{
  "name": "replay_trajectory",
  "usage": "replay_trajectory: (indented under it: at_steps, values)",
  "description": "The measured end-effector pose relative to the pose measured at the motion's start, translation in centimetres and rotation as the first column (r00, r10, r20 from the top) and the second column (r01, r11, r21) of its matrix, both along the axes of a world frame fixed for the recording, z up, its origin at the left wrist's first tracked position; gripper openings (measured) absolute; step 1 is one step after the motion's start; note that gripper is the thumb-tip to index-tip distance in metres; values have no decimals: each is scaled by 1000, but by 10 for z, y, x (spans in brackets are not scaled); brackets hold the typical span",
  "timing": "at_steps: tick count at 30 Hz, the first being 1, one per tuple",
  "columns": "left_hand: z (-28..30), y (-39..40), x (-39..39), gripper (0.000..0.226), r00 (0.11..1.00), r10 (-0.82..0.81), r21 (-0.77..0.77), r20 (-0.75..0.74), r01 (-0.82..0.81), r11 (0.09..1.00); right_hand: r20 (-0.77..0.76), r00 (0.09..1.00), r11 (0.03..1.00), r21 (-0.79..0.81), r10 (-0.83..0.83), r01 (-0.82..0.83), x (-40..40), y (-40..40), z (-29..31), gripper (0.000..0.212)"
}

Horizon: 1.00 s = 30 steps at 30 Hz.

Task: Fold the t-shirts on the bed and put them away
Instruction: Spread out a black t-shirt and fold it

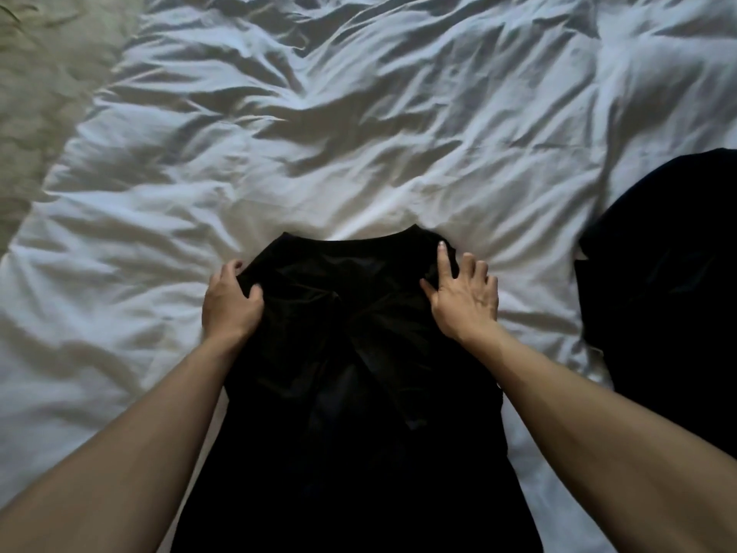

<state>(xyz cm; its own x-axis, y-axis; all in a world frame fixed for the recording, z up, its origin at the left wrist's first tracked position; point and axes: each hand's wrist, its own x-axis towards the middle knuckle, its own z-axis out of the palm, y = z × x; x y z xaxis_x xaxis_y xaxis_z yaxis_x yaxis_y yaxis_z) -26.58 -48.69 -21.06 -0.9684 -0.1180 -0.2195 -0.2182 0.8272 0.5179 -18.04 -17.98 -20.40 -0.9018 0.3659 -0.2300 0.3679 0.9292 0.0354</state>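
Left hand [229,299] fingers gripping black cotton t-shirt [351,373]; right hand [464,299] fingers spread flat. Hem cut off; dark garment [662,297] beyond right fingers, indistinct.

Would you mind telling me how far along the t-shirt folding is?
Early. The black t-shirt has its sides turned in; the left hand grips one shoulder, the right hand presses the other flat. A second dark garment lies unfolded at right. Nothing put away.
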Motion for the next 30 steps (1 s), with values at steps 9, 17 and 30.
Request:
replay_trajectory:
  at_steps: [9,17,30]
  values:
    - [11,33,50,55,761,-576,-327,-297,486,810,-364,755,818,33,546,-575,20,-25,5,68]
    - [-11,65,114,70,875,-475,-364,-97,413,835,-81,951,953,-28,299,-302,47,-44,-17,65]
    - [6,55,79,58,923,-297,-243,-246,238,940,-136,967,973,-51,215,-224,42,-27,-6,71]
